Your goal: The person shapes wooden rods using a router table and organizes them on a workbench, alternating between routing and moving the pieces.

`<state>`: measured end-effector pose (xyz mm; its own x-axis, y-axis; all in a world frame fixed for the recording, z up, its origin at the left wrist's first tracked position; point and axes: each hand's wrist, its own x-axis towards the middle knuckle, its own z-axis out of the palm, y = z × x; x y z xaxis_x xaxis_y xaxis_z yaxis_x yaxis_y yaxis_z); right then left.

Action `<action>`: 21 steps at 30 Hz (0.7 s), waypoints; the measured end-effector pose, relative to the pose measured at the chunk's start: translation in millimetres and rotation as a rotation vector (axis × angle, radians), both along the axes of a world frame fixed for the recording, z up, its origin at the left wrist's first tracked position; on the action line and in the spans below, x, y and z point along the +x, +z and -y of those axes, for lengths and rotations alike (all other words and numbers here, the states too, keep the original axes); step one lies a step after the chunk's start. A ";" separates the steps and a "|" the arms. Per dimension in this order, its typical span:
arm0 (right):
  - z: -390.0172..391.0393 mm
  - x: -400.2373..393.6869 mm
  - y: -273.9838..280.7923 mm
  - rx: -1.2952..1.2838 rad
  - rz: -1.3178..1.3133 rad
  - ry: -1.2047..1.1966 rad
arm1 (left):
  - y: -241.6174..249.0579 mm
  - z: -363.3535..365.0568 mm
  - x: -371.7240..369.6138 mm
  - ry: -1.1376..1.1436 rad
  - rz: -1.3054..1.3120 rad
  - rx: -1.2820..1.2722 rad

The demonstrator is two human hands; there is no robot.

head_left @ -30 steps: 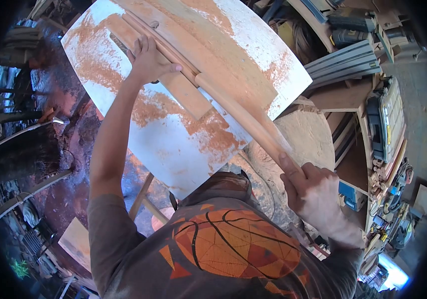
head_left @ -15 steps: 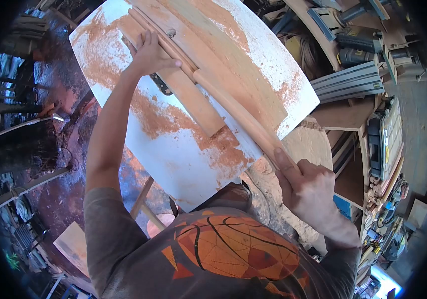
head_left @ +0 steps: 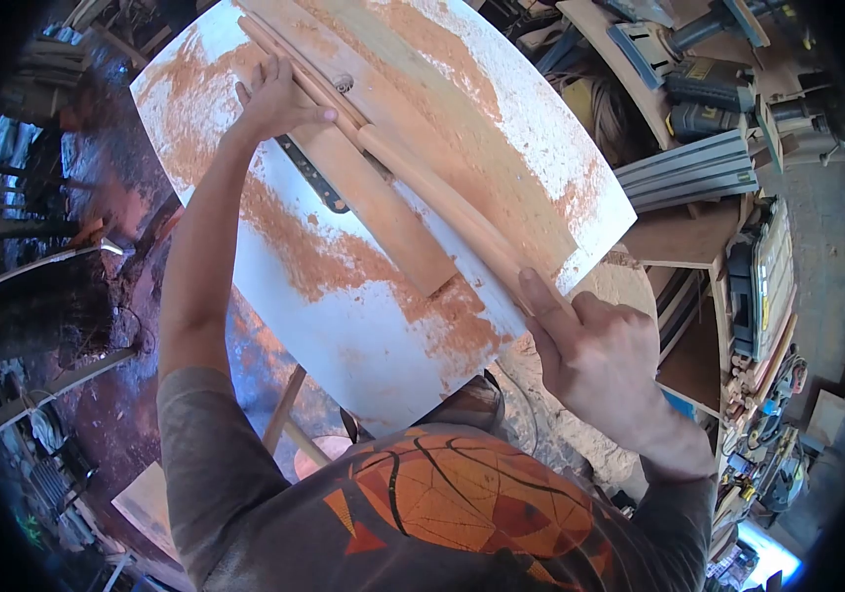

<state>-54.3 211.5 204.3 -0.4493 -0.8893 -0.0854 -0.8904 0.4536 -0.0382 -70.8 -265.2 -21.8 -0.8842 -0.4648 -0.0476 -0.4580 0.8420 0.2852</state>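
A long wooden strip [head_left: 442, 202] lies diagonally across a white board [head_left: 314, 335] strewn with reddish sawdust. My right hand [head_left: 590, 350] grips the strip's near end, with the thumb along its top. A flat wooden piece [head_left: 383, 212] runs beside the strip on its left. My left hand [head_left: 279, 102] rests on the far part of this flat piece, fingers spread, the thumb reaching toward the strip. Under the flat piece's left edge a dark slotted metal bar [head_left: 314, 178] shows. A wide wooden board [head_left: 452, 128] lies on the other side of the strip, with a small round fitting [head_left: 344, 83] near its far part.
At the right stand a wooden shelf unit [head_left: 684, 237], stacked grey metal strips [head_left: 689, 170] and power tools [head_left: 709, 94]. A pale round wooden surface [head_left: 620, 286] is beyond my right hand. A curved dark object [head_left: 38, 296] is at the left.
The strip's near end and my right hand have shifted slightly left and up. My left hand has moved a little up and left. More of the dark metal bar shows.
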 end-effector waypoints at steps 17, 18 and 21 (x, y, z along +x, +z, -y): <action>59.4 -9.5 5.0 0.051 -0.057 0.000 | 2.3 61.5 -18.6 0.011 0.037 -0.033; 61.9 -9.9 2.9 0.055 -0.060 0.009 | 3.2 64.7 -20.0 0.011 0.049 -0.039; 70.6 -13.6 -2.3 0.046 -0.060 0.019 | 2.1 78.9 -24.5 0.010 0.063 -0.042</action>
<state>-67.9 140.9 202.0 -0.4380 -0.8934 -0.0997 -0.8989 0.4367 0.0359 -95.3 -344.1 -19.6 -0.8754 -0.4763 -0.0829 -0.4822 0.8479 0.2204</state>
